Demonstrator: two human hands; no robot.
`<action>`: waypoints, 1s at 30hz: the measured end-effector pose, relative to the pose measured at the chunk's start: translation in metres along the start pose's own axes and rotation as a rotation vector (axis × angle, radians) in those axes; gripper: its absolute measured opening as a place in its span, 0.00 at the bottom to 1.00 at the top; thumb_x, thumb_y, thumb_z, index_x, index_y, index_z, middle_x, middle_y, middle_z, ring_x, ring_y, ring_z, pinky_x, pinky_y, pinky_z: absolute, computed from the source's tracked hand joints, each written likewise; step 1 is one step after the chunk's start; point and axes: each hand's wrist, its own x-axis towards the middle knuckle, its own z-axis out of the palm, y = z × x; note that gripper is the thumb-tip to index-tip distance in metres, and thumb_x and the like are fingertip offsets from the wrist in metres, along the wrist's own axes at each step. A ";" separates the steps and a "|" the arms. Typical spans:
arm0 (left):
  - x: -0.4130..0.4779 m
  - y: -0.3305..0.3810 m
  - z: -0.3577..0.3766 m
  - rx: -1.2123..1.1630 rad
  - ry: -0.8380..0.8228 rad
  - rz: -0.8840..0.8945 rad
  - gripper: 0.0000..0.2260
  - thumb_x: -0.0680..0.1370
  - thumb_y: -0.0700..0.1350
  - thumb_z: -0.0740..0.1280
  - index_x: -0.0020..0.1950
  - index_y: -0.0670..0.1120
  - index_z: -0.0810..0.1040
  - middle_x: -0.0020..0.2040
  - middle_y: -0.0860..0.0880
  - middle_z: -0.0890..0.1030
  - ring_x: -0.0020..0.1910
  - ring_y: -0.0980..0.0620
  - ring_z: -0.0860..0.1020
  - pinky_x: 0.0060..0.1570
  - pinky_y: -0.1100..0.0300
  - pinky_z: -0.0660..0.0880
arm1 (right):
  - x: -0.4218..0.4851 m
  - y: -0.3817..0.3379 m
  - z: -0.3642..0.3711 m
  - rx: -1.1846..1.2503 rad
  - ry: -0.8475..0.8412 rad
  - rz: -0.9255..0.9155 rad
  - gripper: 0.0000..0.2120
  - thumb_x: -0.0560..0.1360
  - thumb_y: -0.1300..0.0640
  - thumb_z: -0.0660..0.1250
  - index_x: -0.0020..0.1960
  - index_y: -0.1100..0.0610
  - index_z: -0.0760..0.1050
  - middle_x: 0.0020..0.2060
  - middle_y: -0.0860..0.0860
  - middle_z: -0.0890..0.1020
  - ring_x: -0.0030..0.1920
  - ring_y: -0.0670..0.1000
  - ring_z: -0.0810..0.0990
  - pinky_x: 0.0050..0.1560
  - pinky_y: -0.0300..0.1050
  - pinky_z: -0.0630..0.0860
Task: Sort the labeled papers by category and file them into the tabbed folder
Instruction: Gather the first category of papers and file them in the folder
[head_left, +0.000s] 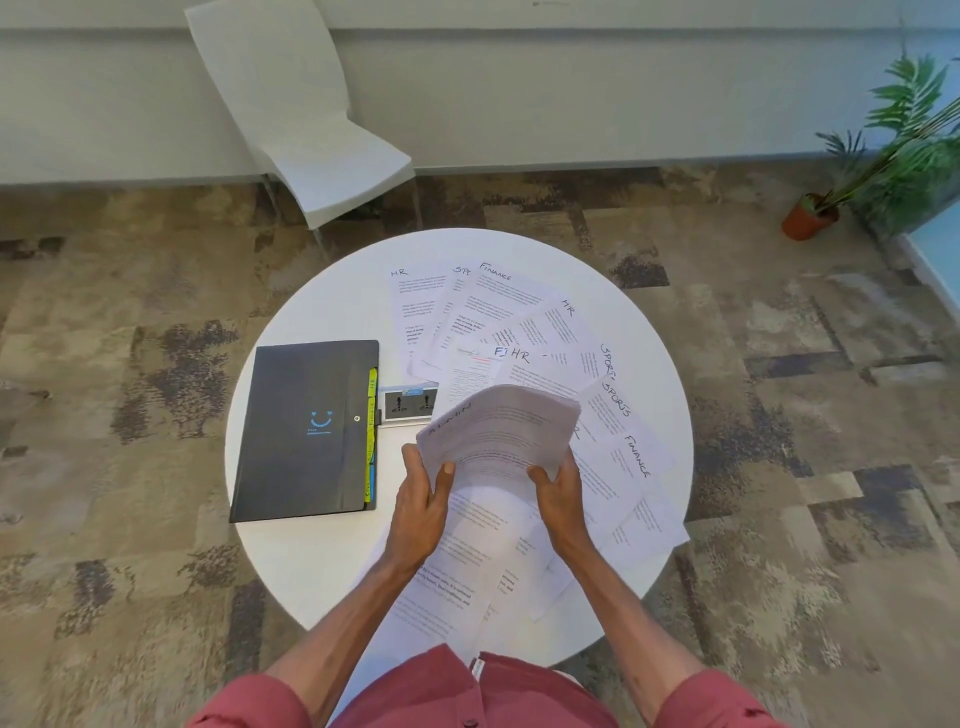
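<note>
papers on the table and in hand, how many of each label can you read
HR: 3
Finance: 3, one showing only "FI"
Sports: 3, one cut off
Admin: 1, held
Total: 10
Nearer sheets hide their labels.

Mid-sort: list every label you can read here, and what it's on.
"HR": far-left sheet, upper-right sheet, middle sheet, top folder tab.
"FINANCE": far sheet, near-right sheet.
"SPORTS": right-edge sheet, sheet below it.
"ADMIN", faint: sheaf held by left hand and right hand.
Body print, lower tabs: too small.
</note>
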 end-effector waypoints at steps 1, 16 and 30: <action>-0.001 -0.003 0.000 0.010 -0.039 -0.031 0.11 0.89 0.51 0.59 0.68 0.58 0.59 0.63 0.54 0.79 0.56 0.65 0.82 0.46 0.63 0.84 | -0.001 0.003 -0.001 -0.014 -0.010 0.008 0.28 0.80 0.68 0.65 0.75 0.46 0.70 0.62 0.48 0.82 0.65 0.51 0.80 0.63 0.50 0.80; 0.030 -0.017 -0.021 0.052 -0.155 -0.100 0.06 0.90 0.51 0.58 0.59 0.51 0.63 0.57 0.52 0.87 0.50 0.53 0.88 0.47 0.48 0.87 | 0.018 -0.032 -0.023 0.021 -0.120 0.012 0.06 0.82 0.62 0.66 0.58 0.55 0.76 0.51 0.48 0.85 0.51 0.49 0.84 0.52 0.45 0.79; 0.039 -0.022 -0.063 -0.210 -0.361 -0.397 0.11 0.89 0.46 0.61 0.68 0.43 0.65 0.63 0.44 0.86 0.53 0.53 0.88 0.42 0.59 0.83 | 0.052 -0.056 -0.024 -0.076 -0.416 0.309 0.12 0.81 0.54 0.72 0.62 0.57 0.84 0.54 0.57 0.89 0.52 0.58 0.88 0.44 0.50 0.83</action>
